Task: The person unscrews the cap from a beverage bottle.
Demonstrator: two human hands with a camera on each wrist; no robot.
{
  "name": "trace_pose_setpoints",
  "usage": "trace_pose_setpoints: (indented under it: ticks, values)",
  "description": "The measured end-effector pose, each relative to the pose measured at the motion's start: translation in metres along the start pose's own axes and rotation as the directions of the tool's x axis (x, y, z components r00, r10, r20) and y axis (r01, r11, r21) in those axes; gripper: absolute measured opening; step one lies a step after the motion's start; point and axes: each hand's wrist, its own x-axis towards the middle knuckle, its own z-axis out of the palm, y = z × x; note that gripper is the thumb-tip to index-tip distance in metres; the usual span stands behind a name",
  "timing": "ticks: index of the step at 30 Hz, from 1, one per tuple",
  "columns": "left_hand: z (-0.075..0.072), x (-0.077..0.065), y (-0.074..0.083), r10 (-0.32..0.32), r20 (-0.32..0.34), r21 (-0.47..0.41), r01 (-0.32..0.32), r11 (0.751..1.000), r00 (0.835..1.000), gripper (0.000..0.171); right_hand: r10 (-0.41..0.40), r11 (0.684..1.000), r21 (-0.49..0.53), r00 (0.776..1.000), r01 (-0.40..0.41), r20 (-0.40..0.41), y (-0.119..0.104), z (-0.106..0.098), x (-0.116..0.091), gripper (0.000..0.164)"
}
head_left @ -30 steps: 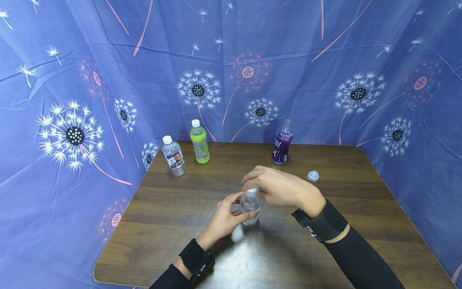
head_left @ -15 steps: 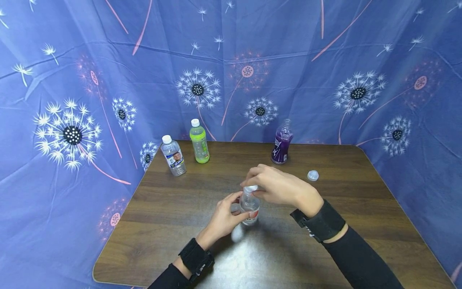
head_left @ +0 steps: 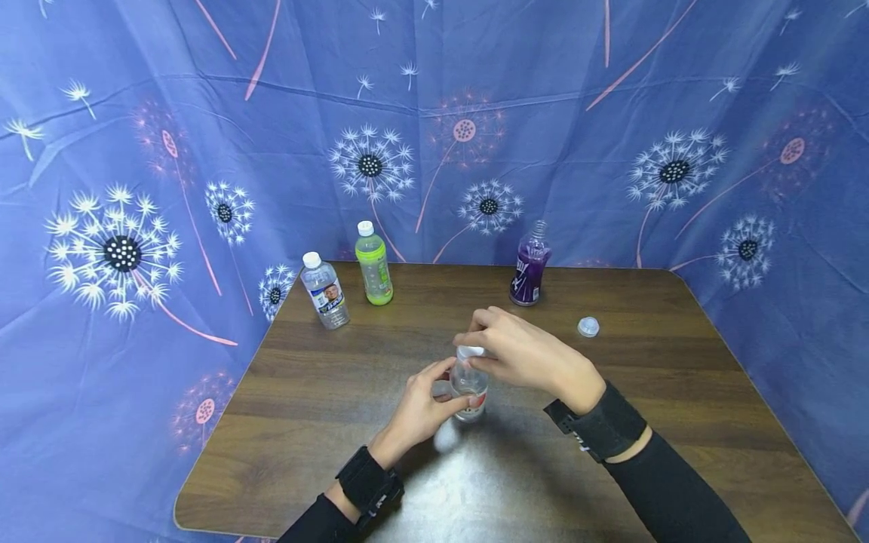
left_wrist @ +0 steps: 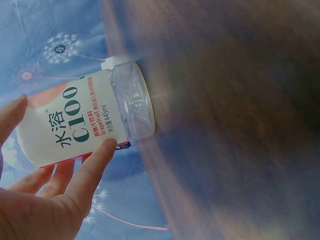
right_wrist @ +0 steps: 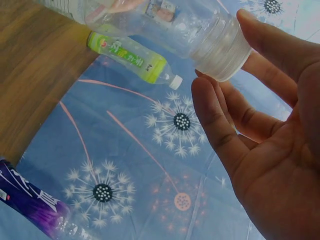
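A clear plastic bottle stands upright near the middle of the table. My left hand grips it round the body, thumb on the near side. In the left wrist view its white label reads C100 and Grapefruit. Above, my right hand pinches the bottle's white cap between thumb and fingers. Seen from the right wrist, the wide translucent cap sits at the bottle's mouth, with the thumb on one side and the fingertips on the other.
Back left on the wooden table stand a clear bottle and a green-labelled bottle, both white-capped. A purple bottle without a cap is at the back. A loose cap lies to the right. Blue dandelion-print cloth hangs behind.
My right fingers have shifted round the cap, and more of its white side shows now. The left hand keeps its grip on the bottle. The head view has tilted slightly.
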Motion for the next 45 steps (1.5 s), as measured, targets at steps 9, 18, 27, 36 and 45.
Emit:
trace_pose_setpoints:
  ticks: [9,18,27,36,45]
  values:
    - [-0.002,-0.001,0.002,0.007,0.003,0.006,-0.007,1.0,1.0,0.066,0.012,1.0,0.02,1.0,-0.011,-0.016,-0.001,0.001,-0.001,0.027]
    - [-0.001,-0.003,0.005,-0.03,0.023,0.021,0.03,0.999,0.999,0.067,0.071,0.993,0.094,0.997,-0.072,0.019,0.001,0.005,-0.003,0.031]
    - [-0.002,-0.002,0.003,-0.055,0.004,0.001,0.055,0.998,0.998,0.066,0.139,0.983,0.125,0.99,-0.137,-0.014,0.011,0.009,-0.013,0.054]
    - [-0.011,0.004,0.002,-0.014,-0.086,0.029,0.017,0.999,0.996,0.066,0.287,0.956,0.081,0.957,-0.282,-0.046,0.027,0.01,-0.031,0.062]
    - [-0.043,0.009,-0.003,-0.079,-0.196,0.069,0.094,0.993,0.977,0.068,0.356,0.929,0.108,0.934,-0.353,-0.014,0.047,0.017,-0.054,0.06]
